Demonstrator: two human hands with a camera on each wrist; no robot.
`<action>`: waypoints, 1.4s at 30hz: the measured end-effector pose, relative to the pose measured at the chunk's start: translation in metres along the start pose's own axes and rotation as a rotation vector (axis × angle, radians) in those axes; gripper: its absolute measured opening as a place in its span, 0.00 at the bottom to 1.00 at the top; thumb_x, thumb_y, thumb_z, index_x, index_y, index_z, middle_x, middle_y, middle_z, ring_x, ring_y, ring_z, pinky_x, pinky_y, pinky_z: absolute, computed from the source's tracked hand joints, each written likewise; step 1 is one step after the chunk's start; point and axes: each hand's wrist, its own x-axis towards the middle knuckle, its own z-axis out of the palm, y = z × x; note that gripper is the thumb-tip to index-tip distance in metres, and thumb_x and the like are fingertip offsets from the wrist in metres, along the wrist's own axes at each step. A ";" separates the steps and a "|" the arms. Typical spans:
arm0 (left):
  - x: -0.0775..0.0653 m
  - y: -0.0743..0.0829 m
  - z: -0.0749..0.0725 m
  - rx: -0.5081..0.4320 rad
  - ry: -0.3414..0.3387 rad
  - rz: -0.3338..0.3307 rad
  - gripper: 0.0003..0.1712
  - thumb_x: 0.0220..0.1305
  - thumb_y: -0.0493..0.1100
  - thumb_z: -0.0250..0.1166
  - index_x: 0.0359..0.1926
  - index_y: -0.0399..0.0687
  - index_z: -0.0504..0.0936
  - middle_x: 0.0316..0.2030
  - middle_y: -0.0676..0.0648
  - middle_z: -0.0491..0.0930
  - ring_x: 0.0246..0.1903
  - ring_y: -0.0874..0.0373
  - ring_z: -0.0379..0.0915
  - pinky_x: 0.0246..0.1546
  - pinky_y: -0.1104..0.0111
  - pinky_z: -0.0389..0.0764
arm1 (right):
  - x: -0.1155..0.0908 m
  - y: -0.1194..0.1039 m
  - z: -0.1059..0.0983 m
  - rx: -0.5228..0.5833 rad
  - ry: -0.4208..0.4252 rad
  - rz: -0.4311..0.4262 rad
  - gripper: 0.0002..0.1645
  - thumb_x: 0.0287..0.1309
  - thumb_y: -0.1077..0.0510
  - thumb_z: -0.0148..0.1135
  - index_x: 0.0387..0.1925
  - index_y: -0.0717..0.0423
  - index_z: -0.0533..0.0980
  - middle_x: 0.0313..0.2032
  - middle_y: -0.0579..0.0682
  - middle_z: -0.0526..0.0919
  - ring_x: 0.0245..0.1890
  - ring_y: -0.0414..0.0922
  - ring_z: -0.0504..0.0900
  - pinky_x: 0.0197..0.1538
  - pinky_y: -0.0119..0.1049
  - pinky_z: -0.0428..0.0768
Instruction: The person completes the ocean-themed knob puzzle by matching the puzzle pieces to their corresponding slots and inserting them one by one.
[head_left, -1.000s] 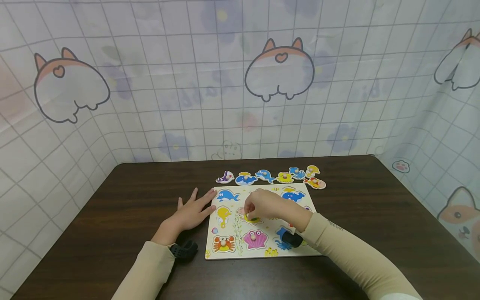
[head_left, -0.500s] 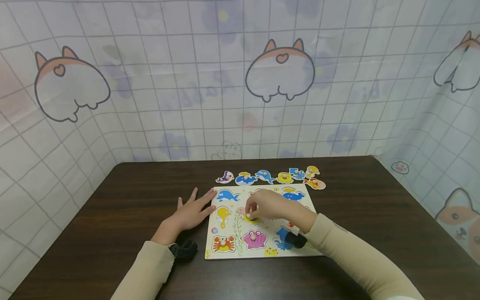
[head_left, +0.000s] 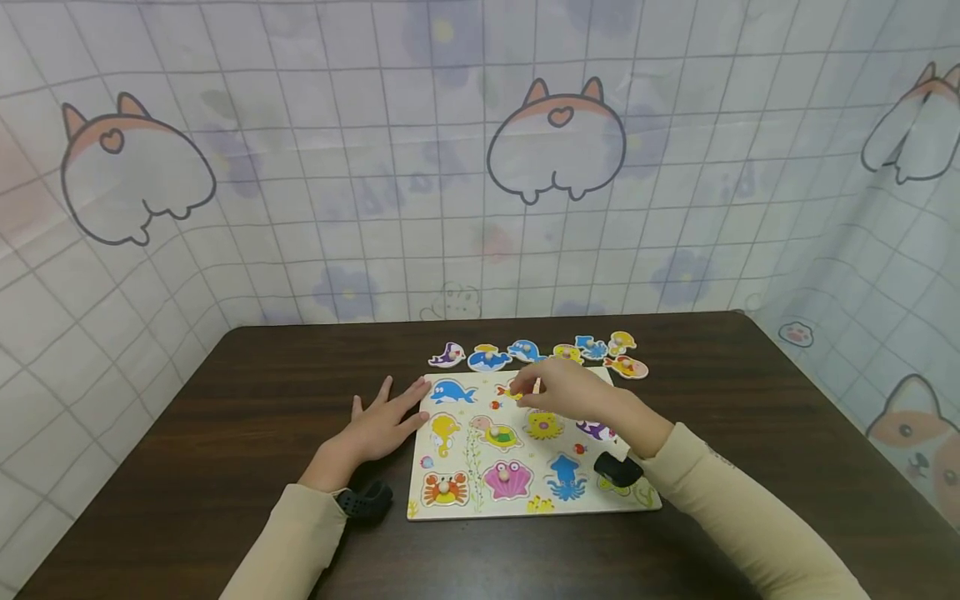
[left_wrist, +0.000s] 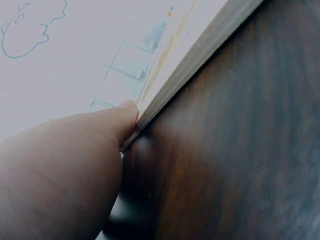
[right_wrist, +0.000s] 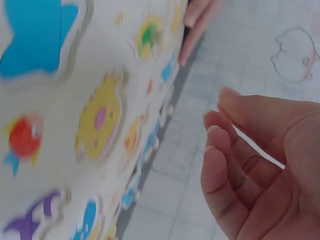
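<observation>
My right hand [head_left: 566, 390] has just left the turtle piece [head_left: 504, 435], now on the near side of its fingertips and, I judge, seated; those loosely curled fingers hold nothing. My left hand [head_left: 375, 427], fingers spread, touches the puzzle board [head_left: 536, 455].

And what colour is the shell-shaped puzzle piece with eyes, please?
The shell-shaped puzzle piece is pink, clearest in the head view.
</observation>
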 end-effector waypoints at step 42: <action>0.000 0.000 0.000 -0.002 0.001 -0.017 0.36 0.67 0.64 0.45 0.72 0.63 0.49 0.71 0.52 0.48 0.69 0.40 0.27 0.55 0.33 0.25 | -0.043 0.124 -0.043 0.259 0.336 0.228 0.20 0.63 0.52 0.57 0.51 0.60 0.76 0.43 0.56 0.79 0.38 0.52 0.77 0.41 0.47 0.78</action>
